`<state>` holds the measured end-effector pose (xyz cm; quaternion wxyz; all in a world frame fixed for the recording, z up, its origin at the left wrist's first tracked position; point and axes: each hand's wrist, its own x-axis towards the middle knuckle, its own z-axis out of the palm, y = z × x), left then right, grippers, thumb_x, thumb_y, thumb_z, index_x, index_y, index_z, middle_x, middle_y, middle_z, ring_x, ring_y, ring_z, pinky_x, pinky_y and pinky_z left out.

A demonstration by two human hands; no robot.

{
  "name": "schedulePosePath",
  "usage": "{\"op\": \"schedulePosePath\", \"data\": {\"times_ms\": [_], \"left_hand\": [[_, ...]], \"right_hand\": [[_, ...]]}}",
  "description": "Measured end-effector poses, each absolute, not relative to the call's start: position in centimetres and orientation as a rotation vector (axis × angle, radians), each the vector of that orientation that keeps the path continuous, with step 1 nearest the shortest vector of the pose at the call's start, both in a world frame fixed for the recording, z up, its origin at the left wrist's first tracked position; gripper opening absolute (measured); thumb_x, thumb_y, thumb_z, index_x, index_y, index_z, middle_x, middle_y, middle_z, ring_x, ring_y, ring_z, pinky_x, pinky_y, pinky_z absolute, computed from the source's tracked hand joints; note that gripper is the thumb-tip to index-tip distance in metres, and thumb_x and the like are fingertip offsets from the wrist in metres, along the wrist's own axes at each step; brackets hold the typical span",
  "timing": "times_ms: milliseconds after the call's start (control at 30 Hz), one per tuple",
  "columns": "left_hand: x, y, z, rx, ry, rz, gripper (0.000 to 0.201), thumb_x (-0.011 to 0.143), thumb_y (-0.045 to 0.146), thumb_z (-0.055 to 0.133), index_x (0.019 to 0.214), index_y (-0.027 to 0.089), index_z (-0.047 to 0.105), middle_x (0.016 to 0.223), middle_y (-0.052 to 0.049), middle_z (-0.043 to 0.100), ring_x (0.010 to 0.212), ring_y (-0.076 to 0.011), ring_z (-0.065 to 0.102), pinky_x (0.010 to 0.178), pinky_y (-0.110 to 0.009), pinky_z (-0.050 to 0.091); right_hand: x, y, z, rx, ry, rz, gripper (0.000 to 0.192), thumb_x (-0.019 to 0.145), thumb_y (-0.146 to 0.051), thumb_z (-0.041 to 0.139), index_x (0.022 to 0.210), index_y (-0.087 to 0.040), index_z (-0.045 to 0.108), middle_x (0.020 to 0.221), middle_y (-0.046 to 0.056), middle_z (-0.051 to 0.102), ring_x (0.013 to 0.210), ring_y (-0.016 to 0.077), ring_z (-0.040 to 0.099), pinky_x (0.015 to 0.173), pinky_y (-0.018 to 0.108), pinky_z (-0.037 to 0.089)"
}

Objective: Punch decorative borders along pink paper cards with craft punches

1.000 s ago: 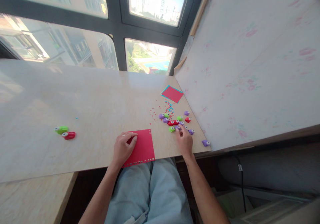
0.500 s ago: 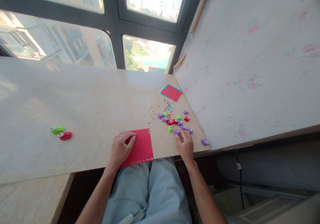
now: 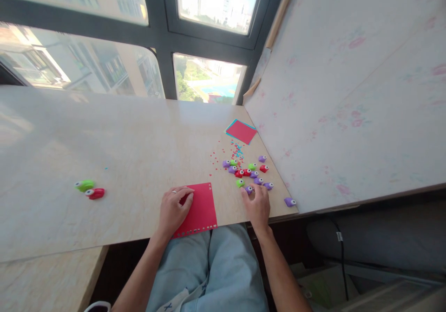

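On my feed, the left hand [image 3: 176,211] rests loosely curled on the red sheet [image 3: 204,205], thumb tip close to the index finger; I cannot tell whether it has hold of anything beneath. The sheet lies flat at the near edge of the desk [image 3: 139,154], small punched holes running along its near side, with a couple more at its far right corner.

I have the right hand [image 3: 247,189] closed to the width of a purple punch [image 3: 248,190], thumb on one side and fingers on the other, near the desk's near right corner. Just beyond it, a cluster of punches [image 3: 247,172] in red, green and purple sits towards the right edge, with paper confetti [image 3: 238,152] behind. Farther back by that edge I see a paper stack [image 3: 241,132], red on top.
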<state>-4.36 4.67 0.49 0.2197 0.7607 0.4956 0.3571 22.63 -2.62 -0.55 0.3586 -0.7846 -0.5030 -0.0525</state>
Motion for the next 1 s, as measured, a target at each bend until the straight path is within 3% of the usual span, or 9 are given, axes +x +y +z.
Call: {"op": "schedulePosePath", "data": {"times_ms": [133, 333, 633, 1000], "left_hand": [[-4.5, 4.6, 0.4, 2.121, 1.350, 0.969, 0.020, 0.089, 0.031, 0.053, 0.088, 0.023, 0.072, 0.096, -0.007, 0.075, 0.095, -0.0265, 0.066, 0.089, -0.045, 0.047], [-4.0, 4.8, 1.1, 2.175, 1.378, 0.846, 0.019, 0.089, 0.027, 0.056, 0.100, 0.023, 0.070, 0.101, -0.008, 0.073, 0.097, -0.0277, 0.064, 0.090, -0.046, 0.047], [-0.6, 6.1, 2.0, 2.436, 1.317, 0.630, 0.030, 0.092, 0.025, 0.055, 0.121, 0.020, 0.063, 0.116, -0.011, 0.066, 0.108, -0.0291, 0.057, 0.094, -0.045, 0.045], [-0.4, 6.3, 1.3, 2.460, 1.482, 0.611, 0.015, 0.093, 0.028, 0.055, 0.096, 0.018, 0.066, 0.094, -0.010, 0.063, 0.093, -0.0275, 0.057, 0.084, -0.040, 0.044]], "right_hand": [[23.1, -3.0, -0.7, -1.964, -1.344, -0.067, 0.024, 0.090, -0.039, 0.057, 0.098, -0.017, 0.063, 0.093, 0.011, 0.060, 0.088, 0.0275, 0.059, 0.081, 0.044, 0.052], [23.2, -4.4, -1.2, -1.787, -1.489, 0.024, 0.029, 0.088, -0.021, 0.053, 0.113, -0.018, 0.065, 0.107, 0.013, 0.065, 0.104, 0.0274, 0.060, 0.093, 0.047, 0.051], [20.5, -2.8, -0.8, -1.553, -1.614, 0.368, 0.029, 0.091, -0.018, 0.055, 0.117, -0.022, 0.068, 0.115, 0.009, 0.071, 0.111, 0.0233, 0.065, 0.099, 0.041, 0.052], [20.6, 0.5, -0.7, -1.443, -1.459, 0.620, 0.026, 0.086, -0.023, 0.064, 0.110, -0.023, 0.071, 0.109, 0.007, 0.073, 0.099, 0.0211, 0.069, 0.090, 0.036, 0.057]]}}
